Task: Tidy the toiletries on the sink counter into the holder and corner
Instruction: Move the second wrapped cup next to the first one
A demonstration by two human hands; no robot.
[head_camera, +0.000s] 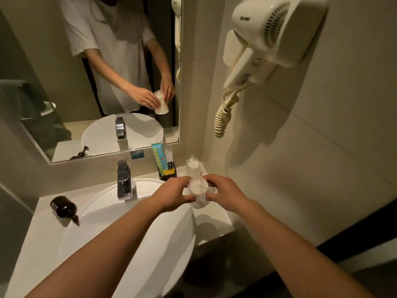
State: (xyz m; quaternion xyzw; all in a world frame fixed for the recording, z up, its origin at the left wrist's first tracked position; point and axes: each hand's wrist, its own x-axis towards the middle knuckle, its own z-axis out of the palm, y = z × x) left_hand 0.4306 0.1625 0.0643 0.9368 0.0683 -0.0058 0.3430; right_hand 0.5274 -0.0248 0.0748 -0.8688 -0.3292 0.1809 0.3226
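Both my hands hold a plastic-wrapped white cup [198,190] above the right side of the sink counter. My left hand [175,195] grips its left side and my right hand [223,192] grips its right side. A second wrapped cup [193,166] stands upright on the counter just behind it. A black holder [169,175] in the back right corner contains a teal toothpaste tube [159,155] and small yellow packets. A dark brown bottle [64,208] lies on its side on the counter, left of the basin.
The white round basin [120,222] fills the counter's middle, with a chrome faucet [124,181] at its back. A mirror [90,78] hangs above. A wall-mounted hair dryer [268,39] with a coiled cord sits on the right wall. The counter's right edge [225,224] drops off.
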